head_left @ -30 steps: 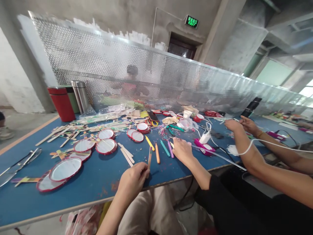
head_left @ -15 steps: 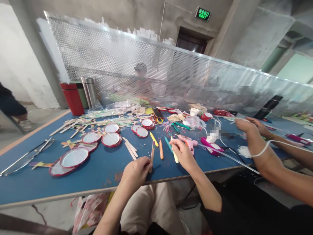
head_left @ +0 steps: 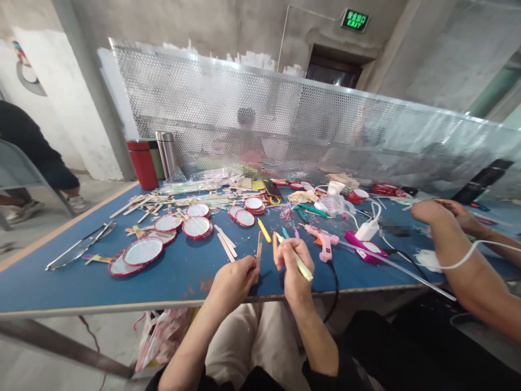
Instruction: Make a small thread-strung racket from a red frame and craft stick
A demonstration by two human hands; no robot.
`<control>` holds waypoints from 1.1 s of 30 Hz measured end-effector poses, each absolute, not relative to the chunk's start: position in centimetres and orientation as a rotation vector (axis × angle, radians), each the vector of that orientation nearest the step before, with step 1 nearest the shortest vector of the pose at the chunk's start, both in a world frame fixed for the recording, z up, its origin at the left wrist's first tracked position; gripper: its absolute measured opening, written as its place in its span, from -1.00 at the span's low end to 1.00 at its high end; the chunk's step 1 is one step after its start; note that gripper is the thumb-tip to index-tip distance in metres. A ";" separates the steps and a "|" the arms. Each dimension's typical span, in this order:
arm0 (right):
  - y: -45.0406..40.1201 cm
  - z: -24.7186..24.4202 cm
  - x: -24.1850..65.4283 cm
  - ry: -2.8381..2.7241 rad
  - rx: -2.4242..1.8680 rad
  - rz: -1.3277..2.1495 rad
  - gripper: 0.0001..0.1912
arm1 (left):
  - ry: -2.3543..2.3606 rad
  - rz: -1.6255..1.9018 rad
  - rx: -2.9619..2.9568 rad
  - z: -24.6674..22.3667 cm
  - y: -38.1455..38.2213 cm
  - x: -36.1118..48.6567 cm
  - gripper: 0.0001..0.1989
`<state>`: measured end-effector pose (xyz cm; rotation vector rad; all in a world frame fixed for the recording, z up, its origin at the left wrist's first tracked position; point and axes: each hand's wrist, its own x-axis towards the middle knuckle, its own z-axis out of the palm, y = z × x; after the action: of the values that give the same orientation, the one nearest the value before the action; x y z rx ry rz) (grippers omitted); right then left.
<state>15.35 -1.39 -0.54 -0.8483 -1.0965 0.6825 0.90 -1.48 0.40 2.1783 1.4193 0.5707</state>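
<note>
Near the table's front edge my left hand (head_left: 238, 277) is closed on a wooden craft stick (head_left: 259, 248), which stands up from the fingers and has a coloured tip. My right hand (head_left: 296, 267) grips a pale yellow marker (head_left: 301, 263) like a pen, its upper end pointing toward me. An orange marker (head_left: 275, 246) lies just beside the right fingers, and a yellow marker (head_left: 264, 230) lies farther off. Loose craft sticks (head_left: 226, 244) rest left of the hands. A pink glue gun (head_left: 324, 241) is on the right.
Round red-rimmed discs (head_left: 143, 251) and glasses (head_left: 87, 245) lie on the blue table (head_left: 171, 288) at left. A red bottle (head_left: 142, 164) stands behind. A purple power strip (head_left: 366, 248) with cables sits at right, near another person's arm (head_left: 456, 255). A perforated metal screen (head_left: 195, 92) borders the back.
My right hand has picked up the pale yellow marker from the table and brought it nearer the left hand. The left hand keeps the craft stick. My view has turned slightly left.
</note>
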 end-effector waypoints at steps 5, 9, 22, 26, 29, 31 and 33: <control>-2.2 -0.7 13.5 -1.038 -0.867 0.620 -0.90 | 1.433 0.581 2.189 0.1 -1.5 0.9 -0.81; -2.5 -1.1 13.2 -1.066 -0.908 0.514 -0.90 | 1.410 0.610 2.193 -0.2 -1.6 0.9 -0.80; -2.8 -1.7 13.3 -1.122 -0.910 0.523 -0.90 | 1.404 0.604 2.178 -0.4 -1.4 0.8 -0.81; -2.4 -1.9 14.3 -1.212 -0.993 0.458 -0.92 | 1.383 0.607 2.161 -0.1 -1.5 0.8 -0.79; -1.7 -1.3 16.2 -1.485 -1.142 0.185 -0.88 | 1.386 0.594 2.163 -0.1 -1.5 0.8 -0.80; -1.1 -0.7 17.8 -1.772 -1.265 -0.156 -0.80 | 1.394 0.582 2.169 -0.2 -1.4 0.7 -0.80; -0.5 0.0 19.3 -2.001 -1.375 -0.402 -0.76 | 1.388 0.583 2.170 -0.4 -1.3 0.7 -0.80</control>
<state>19.30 -0.52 -0.04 -1.3751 -2.0014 -0.4025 0.73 -1.32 -0.40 2.1698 1.3883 0.5831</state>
